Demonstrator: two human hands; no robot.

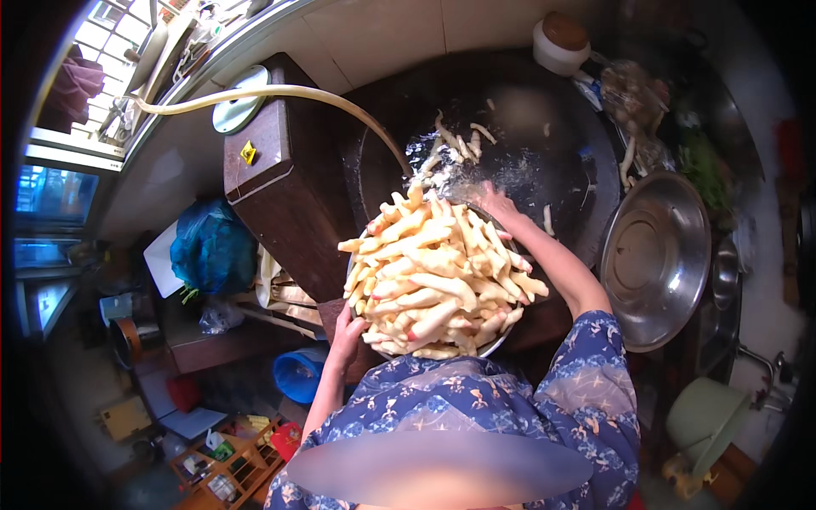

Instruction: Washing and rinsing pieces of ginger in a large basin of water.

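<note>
A round basin (499, 344) heaped high with pale, pink-tipped ginger rhizomes (440, 274) is against my front. My left hand (347, 335) grips its left rim; part of the fingers is hidden. Beyond the basin, my right hand (494, 201) reaches into a large dark wok (561, 191) by the basin's far edge. Blur and glinting water hide what those fingers do. Several loose ginger pieces (468, 146) lie in the wok's water. A pale hose (306, 92) arches over from the left, its end down in the wok.
To the right leans a wide steel basin (656, 261), with a green bucket (707, 414) below it. A lidded white jar (561, 48) stands behind the wok. On the left are a dark tiled ledge (268, 172), a blue plastic bag (213, 248) and a blue bucket (299, 375).
</note>
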